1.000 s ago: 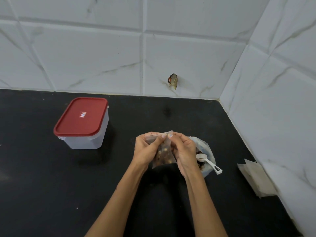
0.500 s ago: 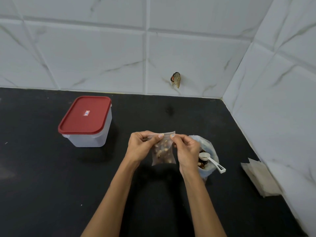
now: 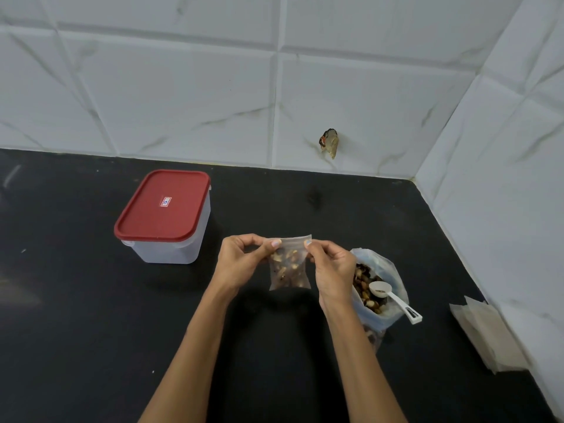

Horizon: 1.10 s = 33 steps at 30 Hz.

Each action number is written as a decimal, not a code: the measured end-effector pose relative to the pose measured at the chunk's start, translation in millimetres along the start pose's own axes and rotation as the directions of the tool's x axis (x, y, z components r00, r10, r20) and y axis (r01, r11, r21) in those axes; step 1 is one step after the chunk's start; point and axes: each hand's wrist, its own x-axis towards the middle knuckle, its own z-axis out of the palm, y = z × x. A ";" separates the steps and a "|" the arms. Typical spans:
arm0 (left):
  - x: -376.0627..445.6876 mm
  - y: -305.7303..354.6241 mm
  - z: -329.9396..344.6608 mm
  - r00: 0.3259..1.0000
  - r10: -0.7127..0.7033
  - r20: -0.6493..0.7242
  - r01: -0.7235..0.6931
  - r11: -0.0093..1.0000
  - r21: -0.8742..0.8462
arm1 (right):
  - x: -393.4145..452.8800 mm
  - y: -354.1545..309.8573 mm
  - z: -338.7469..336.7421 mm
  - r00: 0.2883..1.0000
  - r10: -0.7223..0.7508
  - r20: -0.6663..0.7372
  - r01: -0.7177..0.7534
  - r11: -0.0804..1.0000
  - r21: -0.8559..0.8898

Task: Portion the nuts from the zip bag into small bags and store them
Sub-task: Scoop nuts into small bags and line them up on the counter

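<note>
Above the middle of the black counter [image 3: 76,315], the left hand [image 3: 241,264] and right hand [image 3: 331,270] each pinch a top corner of the small bag [image 3: 288,268] of nuts, which hangs upright between them, just left of the open zip bag [image 3: 378,288] holding the white scoop [image 3: 393,296]. To seal it well, I judge the fingertips should run along the whole strip, pressing air out, before it goes toward the red-lidded container [image 3: 164,215] near the back edge. Its lid sticker is too small to read.
</note>
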 end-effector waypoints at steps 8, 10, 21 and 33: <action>36.3 -5.8 -22.0 0.999 -0.038 0.008 0.037 0.998 0.051 | 36.2 14.6 32.2 0.997 0.075 0.011 -0.075 0.997 -0.036; 51.4 -11.1 -21.7 0.995 -0.067 -0.069 0.073 0.993 0.092 | 49.3 21.1 42.0 0.990 0.138 -0.005 -0.138 0.989 -0.049; 125.0 -36.9 -24.2 0.868 -0.134 -0.478 0.289 0.920 0.266 | 115.6 53.9 96.1 0.942 0.320 -0.100 -0.334 0.914 -0.228; 156.5 -30.6 -21.7 0.877 -0.077 -0.475 0.379 0.717 0.584 | 144.1 57.8 112.3 0.990 0.133 -0.043 -0.131 0.776 -0.617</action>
